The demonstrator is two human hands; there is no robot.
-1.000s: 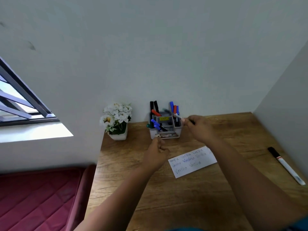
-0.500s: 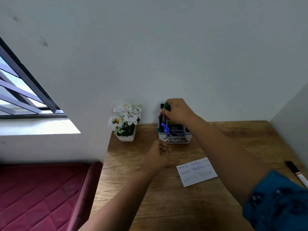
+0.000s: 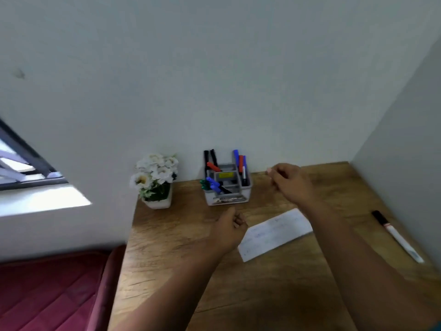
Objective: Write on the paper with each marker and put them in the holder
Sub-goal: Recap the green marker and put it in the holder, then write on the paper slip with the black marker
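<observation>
Head cam only here: the holder (image 3: 228,187) sits at the back of the wooden desk (image 3: 262,295) against the wall, stuffed with black, red, blue and green markers. The right hand (image 3: 290,181) hangs just right of it, fingers loosely curled, nothing in them. The left hand (image 3: 229,229) is curled up over the desk in front of the holder, next to the paper (image 3: 274,234), also holding nothing. One black-capped marker (image 3: 397,236) lies off on the right side, well apart from everything. A white flower pot (image 3: 156,181) stands left of the holder; a red mattress (image 3: 47,295) is down left.
</observation>
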